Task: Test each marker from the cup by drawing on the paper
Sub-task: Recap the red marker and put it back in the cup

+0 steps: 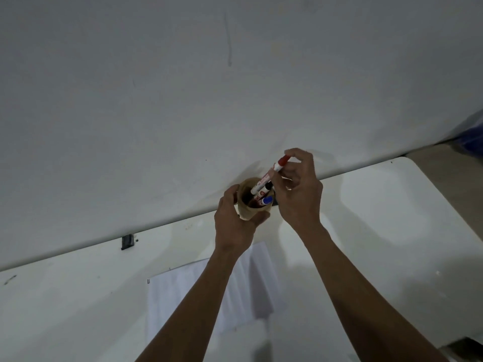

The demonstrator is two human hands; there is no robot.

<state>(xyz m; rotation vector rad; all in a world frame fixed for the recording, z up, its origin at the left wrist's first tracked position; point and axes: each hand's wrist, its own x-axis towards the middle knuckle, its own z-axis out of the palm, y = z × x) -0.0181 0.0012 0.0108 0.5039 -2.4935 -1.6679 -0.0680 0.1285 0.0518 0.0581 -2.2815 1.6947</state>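
Observation:
A tan paper cup (248,212) stands at the far edge of the white table (379,218), against the wall. My left hand (232,226) wraps around its side. My right hand (298,194) pinches a red-capped marker (270,176) near its cap, with the marker's lower end at the cup's mouth. A black-capped marker (266,188) and a blue-capped marker (267,200) stick out of the cup. A white sheet of paper (183,296) lies on the table nearer me, partly under my left forearm.
A plain grey-white wall (183,100) rises right behind the table. A small dark clip or bracket (127,241) sits on the table's far edge at left. Something blue (470,137) shows past the table's right end.

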